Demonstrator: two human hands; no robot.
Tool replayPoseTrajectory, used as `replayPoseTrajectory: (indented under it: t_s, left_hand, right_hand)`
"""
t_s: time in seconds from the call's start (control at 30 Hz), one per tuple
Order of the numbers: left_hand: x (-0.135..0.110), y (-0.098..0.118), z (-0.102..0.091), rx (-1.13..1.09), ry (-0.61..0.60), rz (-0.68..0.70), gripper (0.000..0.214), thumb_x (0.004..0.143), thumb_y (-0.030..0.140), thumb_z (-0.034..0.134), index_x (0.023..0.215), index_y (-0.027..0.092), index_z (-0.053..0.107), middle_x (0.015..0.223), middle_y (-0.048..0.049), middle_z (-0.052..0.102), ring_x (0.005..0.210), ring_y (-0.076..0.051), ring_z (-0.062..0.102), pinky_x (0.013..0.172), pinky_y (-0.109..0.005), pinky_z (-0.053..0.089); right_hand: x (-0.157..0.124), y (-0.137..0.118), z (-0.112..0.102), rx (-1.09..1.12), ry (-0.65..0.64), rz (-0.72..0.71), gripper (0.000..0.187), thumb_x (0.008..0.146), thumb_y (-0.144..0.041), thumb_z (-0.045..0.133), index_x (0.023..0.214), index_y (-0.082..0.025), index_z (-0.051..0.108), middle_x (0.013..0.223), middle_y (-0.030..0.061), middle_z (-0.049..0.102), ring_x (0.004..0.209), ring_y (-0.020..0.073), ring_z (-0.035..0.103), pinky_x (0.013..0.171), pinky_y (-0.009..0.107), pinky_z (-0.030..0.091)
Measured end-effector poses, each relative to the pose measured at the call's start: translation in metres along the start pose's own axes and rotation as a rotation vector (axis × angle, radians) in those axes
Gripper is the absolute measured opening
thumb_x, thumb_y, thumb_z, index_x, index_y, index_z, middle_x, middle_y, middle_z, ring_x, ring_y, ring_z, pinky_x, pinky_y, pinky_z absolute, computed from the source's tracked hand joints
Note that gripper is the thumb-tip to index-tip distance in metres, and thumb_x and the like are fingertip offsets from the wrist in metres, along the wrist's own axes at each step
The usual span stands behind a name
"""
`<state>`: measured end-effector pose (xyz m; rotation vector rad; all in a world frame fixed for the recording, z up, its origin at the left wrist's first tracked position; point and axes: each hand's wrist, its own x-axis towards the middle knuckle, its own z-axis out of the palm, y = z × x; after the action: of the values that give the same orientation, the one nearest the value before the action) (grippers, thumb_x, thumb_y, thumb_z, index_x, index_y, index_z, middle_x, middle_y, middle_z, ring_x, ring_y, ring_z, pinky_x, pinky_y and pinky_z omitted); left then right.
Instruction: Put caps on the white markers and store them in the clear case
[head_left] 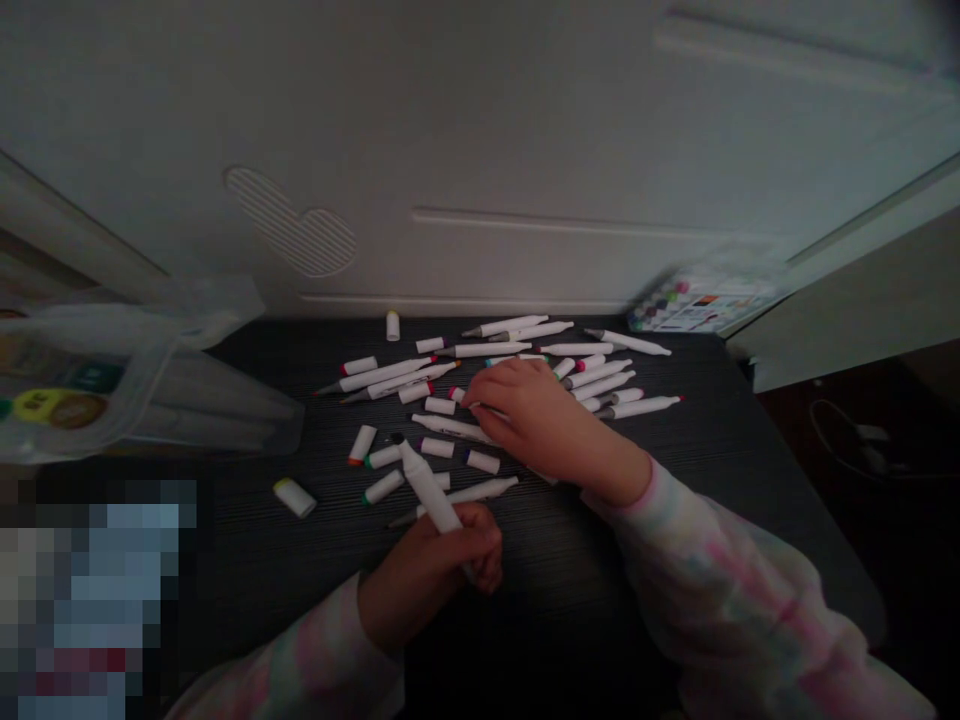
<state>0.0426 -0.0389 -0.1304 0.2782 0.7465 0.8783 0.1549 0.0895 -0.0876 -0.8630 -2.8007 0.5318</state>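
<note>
Several white markers (525, 350) and loose caps (437, 447) lie scattered on a dark table (675, 470). My left hand (439, 560) is closed round one white marker (425, 485), held tilted with its tip up and to the left. My right hand (529, 410) rests palm down over the middle of the pile, fingers curled and touching a cap or marker near its fingertips; what it grips is hidden. Both arms wear pale pastel sleeves.
A clear plastic case (135, 390) with coloured labels stands at the left. A printed colour chart (705, 300) lies at the back right. A white wall panel (480, 150) rises behind the table. The table's right edge drops to a dark floor with a cable (855, 440).
</note>
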Motion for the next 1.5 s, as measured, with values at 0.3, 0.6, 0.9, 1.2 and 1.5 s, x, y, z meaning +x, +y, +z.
replayPoseTrajectory:
  t_s: [0.3,0.6,0.9,1.2,1.5]
  left_hand:
    - [-0.003,0.003,0.003,0.013,0.024,-0.013,0.029,0.062,0.028,0.065,0.047,0.013,0.045,0.046,0.0017,0.044,0.044,-0.009,0.040,0.048,-0.025,0.031]
    - [-0.001,0.001,-0.001,0.012,0.007,-0.016,0.029,0.062,0.030,0.065,0.048,0.013,0.045,0.046,0.0021,0.044,0.044,-0.009,0.041,0.048,-0.024,0.031]
    - [-0.002,0.001,0.001,0.038,0.017,-0.021,0.028,0.061,0.029,0.064,0.049,0.013,0.045,0.046,0.0018,0.044,0.045,-0.008,0.040,0.049,-0.024,0.031]
    - [-0.002,0.003,0.003,0.003,0.022,-0.021,0.028,0.061,0.028,0.064,0.049,0.013,0.044,0.046,0.0021,0.045,0.044,-0.008,0.041,0.048,-0.024,0.031]
    - [-0.003,0.000,0.000,0.015,0.002,-0.001,0.027,0.064,0.028,0.062,0.050,0.013,0.045,0.046,0.0019,0.045,0.045,-0.008,0.041,0.048,-0.024,0.030]
  right_hand:
    - [0.000,-0.009,0.023,-0.082,-0.010,-0.087,0.027,0.081,-0.012,0.040,0.100,-0.017,0.057,0.112,0.0045,0.058,0.114,0.0225,0.040,0.097,0.047,0.014]
    - [0.000,-0.004,0.018,-0.133,0.056,-0.007,0.018,0.078,-0.012,0.043,0.087,-0.017,0.059,0.091,0.0034,0.063,0.103,0.0198,0.048,0.100,0.046,0.009]
    - [0.003,-0.001,0.024,-0.125,0.068,0.006,0.013,0.082,-0.014,0.045,0.084,-0.018,0.056,0.089,0.0003,0.064,0.101,0.0171,0.050,0.101,0.045,0.007]
    - [0.003,0.001,0.018,0.044,0.109,0.008,0.022,0.078,-0.006,0.042,0.091,-0.018,0.055,0.096,0.0037,0.062,0.100,0.0166,0.051,0.101,0.048,0.010]
    - [-0.004,0.003,-0.021,0.711,0.059,-0.095,0.027,0.082,-0.007,0.040,0.104,-0.018,0.052,0.107,0.0040,0.054,0.103,0.0116,0.049,0.089,0.029,0.038]
